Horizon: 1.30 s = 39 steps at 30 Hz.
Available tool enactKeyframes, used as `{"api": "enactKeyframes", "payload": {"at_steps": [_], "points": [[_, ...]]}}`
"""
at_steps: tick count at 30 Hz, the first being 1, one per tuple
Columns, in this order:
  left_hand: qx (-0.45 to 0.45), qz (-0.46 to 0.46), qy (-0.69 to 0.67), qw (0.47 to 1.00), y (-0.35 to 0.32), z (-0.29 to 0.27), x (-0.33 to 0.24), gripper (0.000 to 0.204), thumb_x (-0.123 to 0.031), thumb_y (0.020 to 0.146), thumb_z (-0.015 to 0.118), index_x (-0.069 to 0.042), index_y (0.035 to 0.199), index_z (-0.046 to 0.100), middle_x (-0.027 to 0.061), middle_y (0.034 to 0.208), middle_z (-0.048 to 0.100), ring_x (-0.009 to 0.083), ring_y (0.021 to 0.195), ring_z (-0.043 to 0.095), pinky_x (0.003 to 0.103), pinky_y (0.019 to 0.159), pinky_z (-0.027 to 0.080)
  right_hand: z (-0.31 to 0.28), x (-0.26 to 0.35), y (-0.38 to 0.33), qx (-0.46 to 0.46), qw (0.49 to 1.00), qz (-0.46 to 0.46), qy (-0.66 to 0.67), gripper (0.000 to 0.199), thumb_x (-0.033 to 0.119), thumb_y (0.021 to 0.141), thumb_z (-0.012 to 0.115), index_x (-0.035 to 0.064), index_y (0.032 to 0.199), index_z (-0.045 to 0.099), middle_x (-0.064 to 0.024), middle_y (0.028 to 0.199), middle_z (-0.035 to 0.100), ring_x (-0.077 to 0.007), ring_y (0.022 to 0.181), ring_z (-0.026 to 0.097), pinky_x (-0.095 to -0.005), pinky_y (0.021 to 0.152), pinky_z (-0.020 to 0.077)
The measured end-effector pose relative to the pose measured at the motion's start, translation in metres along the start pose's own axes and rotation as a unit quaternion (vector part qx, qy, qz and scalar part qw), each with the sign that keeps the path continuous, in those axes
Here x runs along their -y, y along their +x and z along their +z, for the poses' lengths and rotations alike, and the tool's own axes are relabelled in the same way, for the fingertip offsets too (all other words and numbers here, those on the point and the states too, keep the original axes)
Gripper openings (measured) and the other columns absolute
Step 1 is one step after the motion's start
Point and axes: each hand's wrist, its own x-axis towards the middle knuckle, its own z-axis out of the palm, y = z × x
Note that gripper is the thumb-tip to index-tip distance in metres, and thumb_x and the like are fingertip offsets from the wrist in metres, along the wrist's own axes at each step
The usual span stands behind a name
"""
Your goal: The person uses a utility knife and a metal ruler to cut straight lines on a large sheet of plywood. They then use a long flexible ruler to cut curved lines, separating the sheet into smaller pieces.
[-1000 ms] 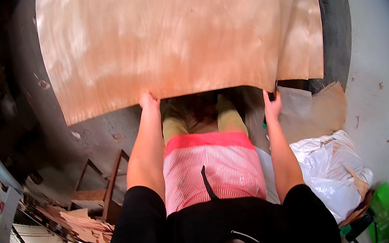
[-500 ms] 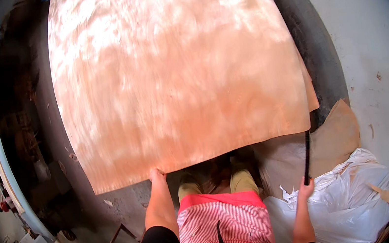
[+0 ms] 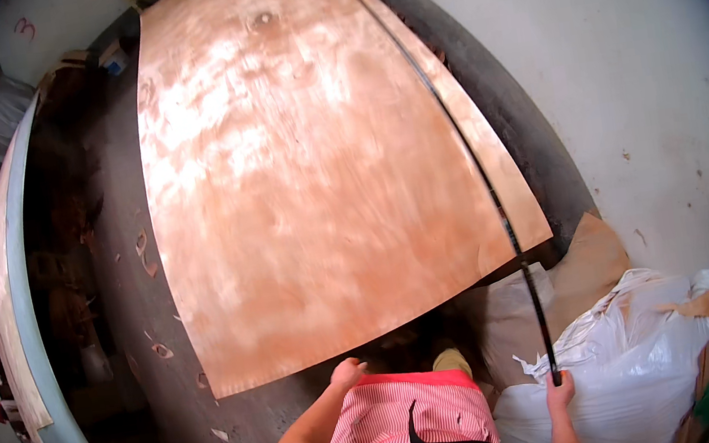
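Observation:
A large sheet of pale wood veneer (image 3: 324, 198) spreads out ahead, its near edge slanting just beyond my body. My right hand (image 3: 559, 390) grips the near end of a long thin black rod (image 3: 495, 193). That rod runs away from me over the right part of the sheet, toward its far end. Close to my waist, my left hand (image 3: 349, 373) has its fingers curled in, with nothing visible in them. It is just short of the sheet's near edge and appears apart from it.
White plastic wrapping (image 3: 612, 376) is bunched at my right, beside a brown sheet (image 3: 591, 256). A pale wall (image 3: 624, 75) rises on the right. At left, a long pale-edged panel or table (image 3: 21, 296) curves past, and wood scraps (image 3: 159, 349) lie on the grey floor (image 3: 123, 254).
My left hand has let go of the sheet's near edge and drawn back. The black rod, mostly hidden beneath the sheet before, now shows across its top. The view has shifted too.

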Motion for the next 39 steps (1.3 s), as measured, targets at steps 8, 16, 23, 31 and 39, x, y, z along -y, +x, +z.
{"api": "enactKeyframes", "payload": {"at_steps": [8,16,23,31,39], "points": [[-0.061,0.194,-0.114,0.972,-0.018,-0.08,0.038,0.037,-0.032,0.083,0.051,-0.002,0.103,0.058,0.0148,0.097,0.062,0.027,0.093,0.059,0.033,0.081,0.044,0.02,0.091,-0.13,0.1,0.99,0.006,0.104,0.037,0.033,0.064,0.071,-0.0001,0.076,0.059,-0.015,0.069,0.06,-0.0333,0.067,0.058,-0.0391,0.062,0.0447],[-0.08,0.123,-0.046,0.988,-0.102,-0.107,0.146,0.034,-0.032,0.08,0.052,-0.005,0.096,0.063,0.0104,0.085,0.065,0.0225,0.082,0.062,0.032,0.075,0.046,-0.017,0.125,-0.209,0.164,0.975,0.008,0.15,0.042,0.041,0.065,0.069,0.0023,0.079,0.062,-0.0146,0.068,0.061,-0.0313,0.069,0.06,-0.0372,0.063,0.0451],[-0.045,0.249,-0.004,0.968,-0.154,-0.057,0.124,0.036,-0.032,0.081,0.049,-0.001,0.091,0.063,0.0154,0.085,0.064,0.0276,0.083,0.061,0.035,0.074,0.046,-0.062,0.024,-0.346,0.216,0.967,0.098,0.096,0.039,0.042,0.067,0.067,0.0031,0.069,0.063,-0.0134,0.061,0.06,-0.0295,0.062,0.061,-0.0374,0.058,0.0452],[0.074,0.184,-0.285,0.938,-0.16,0.0,-0.011,0.052,-0.055,0.082,0.043,-0.004,0.088,0.054,0.0053,0.065,0.052,0.0138,0.051,0.047,0.027,0.042,0.037,-0.199,-0.059,-0.507,0.283,0.956,0.076,-0.021,0.035,0.036,0.071,0.061,0.0027,0.082,0.059,-0.0143,0.069,0.06,-0.0337,0.067,0.059,-0.039,0.06,0.0446],[0.021,0.072,-0.647,0.759,-0.182,0.055,-0.075,0.031,-0.038,0.088,0.044,-0.008,0.082,0.043,0.0074,0.058,0.052,0.0138,0.039,0.042,0.025,0.038,0.039,-0.265,-0.074,-0.562,0.243,0.958,0.124,-0.087,0.031,0.032,0.073,0.058,0.0035,0.086,0.058,-0.0148,0.074,0.059,-0.034,0.071,0.058,-0.0394,0.063,0.0443]]}}
